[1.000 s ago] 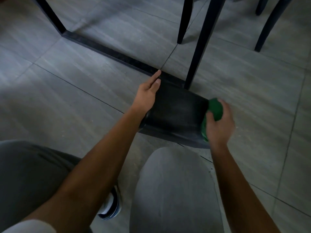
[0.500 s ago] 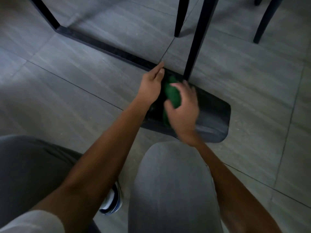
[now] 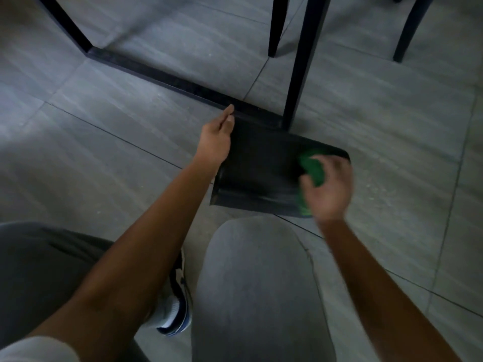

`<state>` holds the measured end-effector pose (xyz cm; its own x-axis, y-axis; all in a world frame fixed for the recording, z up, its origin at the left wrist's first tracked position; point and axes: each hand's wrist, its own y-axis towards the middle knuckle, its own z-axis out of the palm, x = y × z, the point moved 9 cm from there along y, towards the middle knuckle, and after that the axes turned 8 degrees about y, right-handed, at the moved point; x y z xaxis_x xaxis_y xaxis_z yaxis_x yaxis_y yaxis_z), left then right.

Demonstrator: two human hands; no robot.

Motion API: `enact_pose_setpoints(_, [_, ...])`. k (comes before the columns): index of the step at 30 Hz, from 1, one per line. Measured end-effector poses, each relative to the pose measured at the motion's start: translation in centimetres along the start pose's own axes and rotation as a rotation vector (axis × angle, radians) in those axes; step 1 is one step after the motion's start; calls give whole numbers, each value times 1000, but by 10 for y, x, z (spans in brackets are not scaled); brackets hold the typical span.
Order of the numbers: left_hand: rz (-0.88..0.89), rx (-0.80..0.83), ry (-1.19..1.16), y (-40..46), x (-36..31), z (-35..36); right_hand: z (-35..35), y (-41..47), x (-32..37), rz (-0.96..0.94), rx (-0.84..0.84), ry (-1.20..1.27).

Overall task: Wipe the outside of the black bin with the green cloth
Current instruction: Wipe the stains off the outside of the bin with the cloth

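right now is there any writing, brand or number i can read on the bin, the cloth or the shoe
None can be read.
black bin: plain dark side, no label in view.
green cloth: motion-blurred in the right hand, no print seen.
shoe: dark and white patches only, too dim to show a logo.

Head view, sole camera: worn on the person's head, wide-angle, facing forward and steeply down at the tiled floor (image 3: 109, 131). Near range: both forearms and a grey-trousered knee (image 3: 258, 283) fill the lower frame; the left hand (image 3: 215, 141) and right hand (image 3: 328, 188) sit mid-frame at the black bin (image 3: 261, 168). Dark furniture legs (image 3: 300, 74) cross the top edge. No second view shares the scene.
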<state>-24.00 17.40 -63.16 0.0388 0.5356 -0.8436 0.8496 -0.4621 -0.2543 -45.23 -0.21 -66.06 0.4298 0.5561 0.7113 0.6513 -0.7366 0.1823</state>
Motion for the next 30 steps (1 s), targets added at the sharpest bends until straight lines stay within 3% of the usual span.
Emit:
enact_pose_setpoints(2, [-18,-4,-2,-3,8,-4,-35,0,-66,267,-149,61])
enact_pose_setpoints(3, [-23,-5,-7,-3,8,-3,-32,-4,-62,317,-165,67])
enact_pose_setpoints(5, [-24,-38,-24,-3,-1,2,-2,-13,5,170,-146,53])
enact_pose_setpoints(7, [-30,-45,-52,-3,-3,6,36,-27,83,-164,3,115])
enact_pose_setpoints(9, [-76,-36,-87,-6,6,5,44,-34,88,-315,115,89])
enact_pose_setpoints(10, [-110,-32,-99,-9,13,3,31,-27,58,-265,69,40])
enact_pose_setpoints(13, [-165,-35,-129,-14,25,-1,-31,-7,-61,230,-171,40])
enact_pose_setpoints(15, [-148,-39,-123,-13,20,4,-27,-22,-61,436,-234,48])
enact_pose_setpoints(16, [-142,-55,-106,-14,17,5,-14,-31,-34,378,-225,54])
enact_pose_setpoints(18, [-146,-94,-111,-16,18,3,23,-55,32,78,-93,123])
enact_pose_setpoints(20, [-173,-112,-135,-18,23,0,43,-82,47,-88,84,135])
enact_pose_setpoints(22, [-217,-109,-154,-23,31,0,21,-73,-3,80,8,144])
enact_pose_setpoints(24, [-232,-100,-159,-27,38,0,-16,-65,-70,490,-205,193])
enact_pose_setpoints(25, [-229,-97,-154,-28,40,1,-28,-64,-85,604,-276,203])
enact_pose_setpoints(27, [-218,-94,-122,-30,40,5,-29,-54,-63,495,-283,227])
enact_pose_setpoints(30, [-200,-82,-87,-32,34,13,8,-55,12,90,-28,159])
